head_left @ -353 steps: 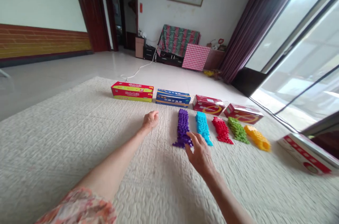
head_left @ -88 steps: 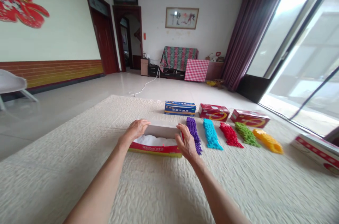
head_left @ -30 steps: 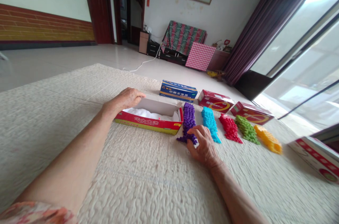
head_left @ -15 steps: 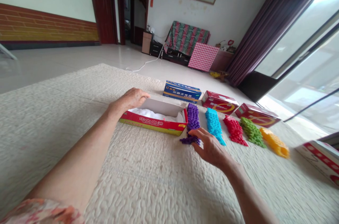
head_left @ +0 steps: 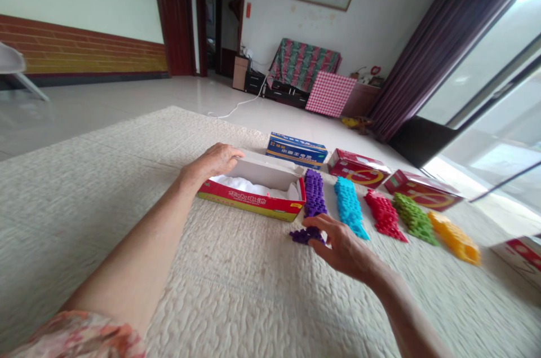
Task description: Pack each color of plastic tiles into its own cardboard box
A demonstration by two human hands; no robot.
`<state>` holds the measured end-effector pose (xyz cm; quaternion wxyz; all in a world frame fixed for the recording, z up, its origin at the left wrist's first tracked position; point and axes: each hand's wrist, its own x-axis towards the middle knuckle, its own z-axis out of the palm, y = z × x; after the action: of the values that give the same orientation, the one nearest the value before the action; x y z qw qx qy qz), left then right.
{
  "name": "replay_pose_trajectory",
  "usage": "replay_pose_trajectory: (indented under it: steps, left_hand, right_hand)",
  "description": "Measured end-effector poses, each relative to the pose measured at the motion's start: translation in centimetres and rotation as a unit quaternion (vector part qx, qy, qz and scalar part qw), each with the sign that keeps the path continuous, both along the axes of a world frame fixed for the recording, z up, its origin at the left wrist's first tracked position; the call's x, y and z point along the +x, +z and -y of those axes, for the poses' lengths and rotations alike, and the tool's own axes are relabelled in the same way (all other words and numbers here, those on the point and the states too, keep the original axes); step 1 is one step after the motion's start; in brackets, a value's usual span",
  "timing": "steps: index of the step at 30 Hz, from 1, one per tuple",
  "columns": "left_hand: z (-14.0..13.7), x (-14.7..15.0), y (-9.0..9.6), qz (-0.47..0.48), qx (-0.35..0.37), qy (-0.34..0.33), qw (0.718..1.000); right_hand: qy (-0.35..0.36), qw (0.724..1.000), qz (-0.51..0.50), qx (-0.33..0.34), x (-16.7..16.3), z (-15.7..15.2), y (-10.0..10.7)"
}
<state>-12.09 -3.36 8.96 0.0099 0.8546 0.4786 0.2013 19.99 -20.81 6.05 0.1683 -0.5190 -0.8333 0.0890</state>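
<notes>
An open red and yellow cardboard battery box (head_left: 249,200) lies on the quilted cover, white cloth-like stuff (head_left: 253,188) inside it. My left hand (head_left: 217,159) is closed on the box's raised back-left edge. To the right of the box runs a strip of interlocking purple plastic pieces (head_left: 314,191). At its near end, my right hand (head_left: 338,239) has thumb and fingers bent around a small purple cluster (head_left: 305,235), which touches the cover. The fingers partly hide this cluster. Beside the purple strip lies a light-blue strip (head_left: 350,207) of similar pieces.
Red (head_left: 384,214), green (head_left: 414,218) and yellow (head_left: 454,237) strips continue the row rightward. Behind stand a blue box (head_left: 296,150) and two dark red boxes (head_left: 358,168). A red and white box (head_left: 522,259) is at the right edge.
The view has shifted a little, so everything sits slightly lower and further right. A gap now shows between the purple cluster at my right hand and the strip. My left hand stays on the box.
</notes>
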Motion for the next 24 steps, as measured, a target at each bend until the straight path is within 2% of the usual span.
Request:
replay_pose_trajectory:
  steps: [5,11,14,17,21,24]
  left_hand:
    - [-0.1,-0.8,0.0,0.002,0.011,-0.014,1.000]
    - [-0.2,-1.0,-0.2,0.022,-0.008,0.008,1.000]
    - [0.1,-1.1,0.1,0.035,-0.020,0.003,0.999]
    - [0.3,-1.0,0.3,0.056,-0.037,-0.010,0.998]
    - [0.6,-0.8,0.5,0.075,-0.065,-0.056,0.993]
    - [0.5,-0.8,0.6,0.104,-0.081,-0.073,0.989]
  right_hand:
    - [0.025,1.000,-0.001,0.012,0.0,-0.6,-0.4]
    - [0.031,0.999,-0.035,0.000,1.3,-1.0,-0.9]
    - [0.020,0.997,-0.074,0.023,3.0,-0.8,0.9]
    - [0.013,0.993,-0.098,0.059,3.2,-1.3,4.2]
    - [0.061,0.988,-0.128,0.065,-1.5,-4.0,7.9]
    - [0.129,0.982,-0.121,0.068,-6.9,-7.0,8.6]
